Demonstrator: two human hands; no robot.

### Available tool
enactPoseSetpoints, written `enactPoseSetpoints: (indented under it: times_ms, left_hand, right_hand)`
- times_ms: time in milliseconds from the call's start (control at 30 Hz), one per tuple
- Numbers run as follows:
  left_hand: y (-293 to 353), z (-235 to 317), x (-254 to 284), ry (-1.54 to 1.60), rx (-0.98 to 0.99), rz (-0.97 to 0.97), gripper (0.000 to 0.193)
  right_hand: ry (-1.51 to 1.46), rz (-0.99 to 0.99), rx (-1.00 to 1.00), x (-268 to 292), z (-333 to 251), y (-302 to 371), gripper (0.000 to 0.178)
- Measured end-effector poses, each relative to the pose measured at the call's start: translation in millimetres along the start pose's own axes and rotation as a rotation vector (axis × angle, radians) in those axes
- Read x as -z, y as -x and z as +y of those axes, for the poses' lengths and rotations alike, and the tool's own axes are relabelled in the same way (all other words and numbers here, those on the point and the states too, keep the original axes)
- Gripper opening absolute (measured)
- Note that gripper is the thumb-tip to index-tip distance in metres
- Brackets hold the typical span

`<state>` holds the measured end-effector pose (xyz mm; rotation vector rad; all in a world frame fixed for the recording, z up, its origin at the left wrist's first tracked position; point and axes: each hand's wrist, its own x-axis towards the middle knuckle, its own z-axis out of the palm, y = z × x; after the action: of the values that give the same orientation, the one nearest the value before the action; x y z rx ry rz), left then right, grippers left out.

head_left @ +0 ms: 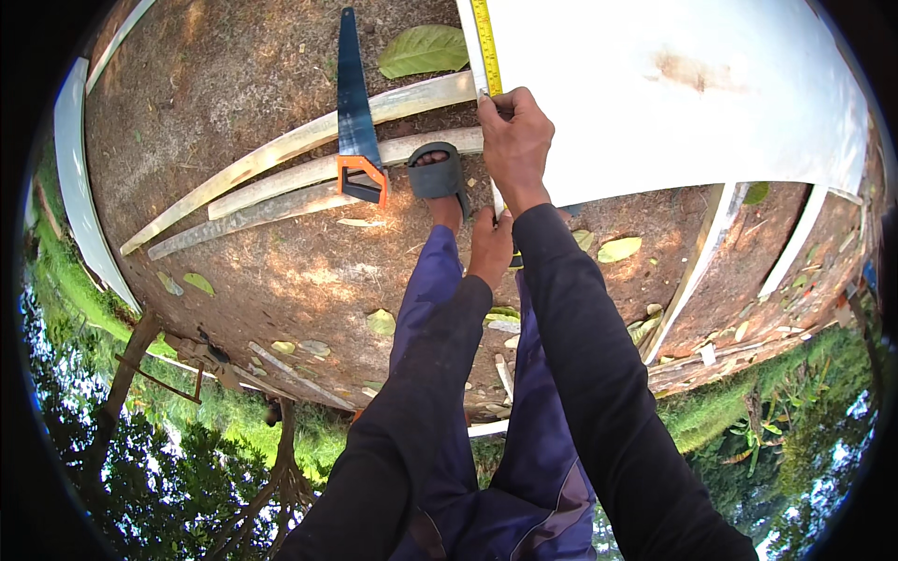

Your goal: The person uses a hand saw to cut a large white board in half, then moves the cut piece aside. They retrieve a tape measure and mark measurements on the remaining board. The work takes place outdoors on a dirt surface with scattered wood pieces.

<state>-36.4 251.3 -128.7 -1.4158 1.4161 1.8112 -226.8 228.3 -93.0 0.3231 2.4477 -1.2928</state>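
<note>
The yellow blade of a tape measure (487, 47) lies along the left edge of a large white panel (655, 122). My right hand (517, 142) is closed at that edge, its thumb and finger pinched by the blade. A small pale tip shows at the fingers, too little to name. Nearer my body, my left hand (490, 249) is closed beside a black-and-yellow piece that looks like the tape measure's case, mostly hidden behind hand and sleeve. A narrow white strip (498, 198) runs between the two hands.
To the left, a handsaw (356, 117) with an orange-and-black handle lies across long wooden strips (281, 150). My sandalled foot (436, 173) stands beside it. Further strips (692, 271) stick out from under the panel at right. Large leaves (423, 51) litter the dirt ground.
</note>
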Motion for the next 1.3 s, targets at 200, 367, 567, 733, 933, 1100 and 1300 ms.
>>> enactPoseSetpoints:
  times_ms: [200,367,567,733,933,1100,1300]
  left_hand:
    - [-2.2,-3.8,1.4,-0.002,-0.045,0.000,0.025]
    - [-0.1,0.1,1.5,-0.013,-0.027,-0.022,0.024]
    - [-1.4,-2.8,1.1,-0.049,-0.050,0.000,0.025]
    - [2.0,8.4,0.1,-0.089,0.039,-0.002,0.023]
    - [30.9,52.1,-4.7,-0.102,0.024,0.016,0.017]
    - [36.9,56.1,-8.0,-0.062,0.042,0.021,0.021]
    - [33.7,14.4,11.2,0.059,-0.128,0.147,0.015]
  right_hand:
    - [0.005,-0.028,0.012,-2.2,-0.2,-0.1,0.021]
    - [0.006,-0.002,0.016,-2.3,2.7,-0.9,0.022]
    - [0.003,-0.033,-0.003,2.1,-1.0,-1.1,0.022]
    - [-0.065,-0.037,-0.039,10.5,-6.8,4.5,0.019]
    - [-0.129,0.184,-0.179,52.2,39.1,26.3,0.020]
    - [-0.154,0.321,-0.418,107.8,95.0,47.0,0.028]
    - [0.190,0.169,-0.266,148.2,125.8,75.2,0.035]
